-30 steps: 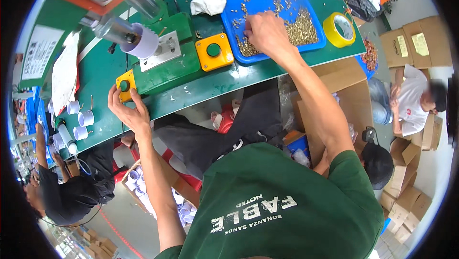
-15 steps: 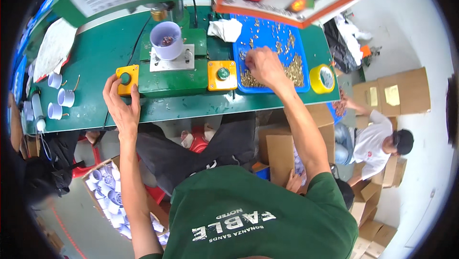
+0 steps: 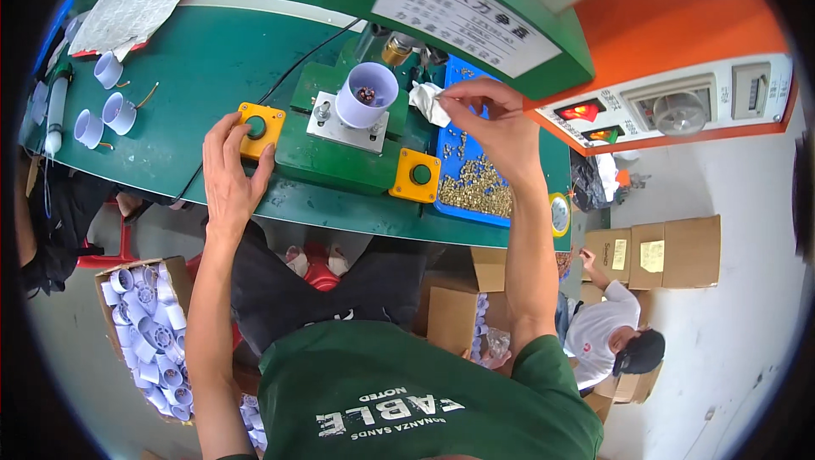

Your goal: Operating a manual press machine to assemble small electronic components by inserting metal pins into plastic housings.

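My left hand (image 3: 231,173) rests at the left yellow button box (image 3: 251,148), fingers apart along its edge and thumb below its green button. My right hand (image 3: 499,125) is raised over the far side of the blue tray (image 3: 475,215), thumb and forefinger pinched together beside a crumpled white cloth (image 3: 427,105). Whatever is in the pinch is too small to make out. Between my hands a pale lilac plastic cup (image 3: 361,114) stands upright on a metal plate (image 3: 350,135), with coppery bits inside it. Small brass parts (image 3: 475,188) lie heaped in the tray.
A second yellow button box (image 3: 413,187) sits right of the cup. The green machine head (image 3: 560,61) and orange control box (image 3: 679,36) overhang the right side. Several wired cups (image 3: 119,114) stand at left. A carton of cups (image 3: 176,273) is below; a co-worker (image 3: 607,337) works at right.
My right hand has left the brass parts and moved up to the cloth, its fingers pinched. The left hand stays at its button box. The whole view has turned and shifted.
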Demonstrator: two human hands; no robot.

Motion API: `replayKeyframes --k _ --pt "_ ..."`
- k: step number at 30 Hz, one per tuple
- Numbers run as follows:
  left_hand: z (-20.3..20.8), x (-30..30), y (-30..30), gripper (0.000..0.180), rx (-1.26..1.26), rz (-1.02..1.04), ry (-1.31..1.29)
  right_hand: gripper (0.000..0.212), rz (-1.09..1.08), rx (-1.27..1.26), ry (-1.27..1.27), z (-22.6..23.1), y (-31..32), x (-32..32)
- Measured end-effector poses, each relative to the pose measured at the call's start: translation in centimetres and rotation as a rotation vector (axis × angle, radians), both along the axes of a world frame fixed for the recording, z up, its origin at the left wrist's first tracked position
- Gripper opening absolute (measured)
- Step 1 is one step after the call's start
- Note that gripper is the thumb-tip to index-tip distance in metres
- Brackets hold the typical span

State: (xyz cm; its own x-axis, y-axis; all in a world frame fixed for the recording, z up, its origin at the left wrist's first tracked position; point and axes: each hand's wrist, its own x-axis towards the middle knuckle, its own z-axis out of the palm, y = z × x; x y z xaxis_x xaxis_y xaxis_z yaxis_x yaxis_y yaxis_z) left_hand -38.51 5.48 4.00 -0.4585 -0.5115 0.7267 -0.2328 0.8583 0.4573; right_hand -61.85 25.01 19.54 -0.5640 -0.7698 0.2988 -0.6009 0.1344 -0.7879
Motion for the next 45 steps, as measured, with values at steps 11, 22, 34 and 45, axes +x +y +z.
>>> replayKeyframes --k 11,22,34,45 --pt "0.3 0.3 0.2 0.047 0.036 -0.008 0.011 0.013 0.050 0.325 0.096 1.1 -5.9 1.7" --pt "0.5 0.6 -0.1 0.046 0.043 -0.019 0.013 0.034 0.056 0.365 0.115 2.6 -6.8 2.3" --pt "0.5 0.4 0.2 0.044 0.003 -0.014 0.042 0.027 0.112 0.321 0.204 3.0 -4.5 2.6" --pt "0.6 -0.1 -0.2 0.031 -0.202 -0.075 -0.009 0.034 -0.236 0.067 0.663 -12.1 7.1 6.6"
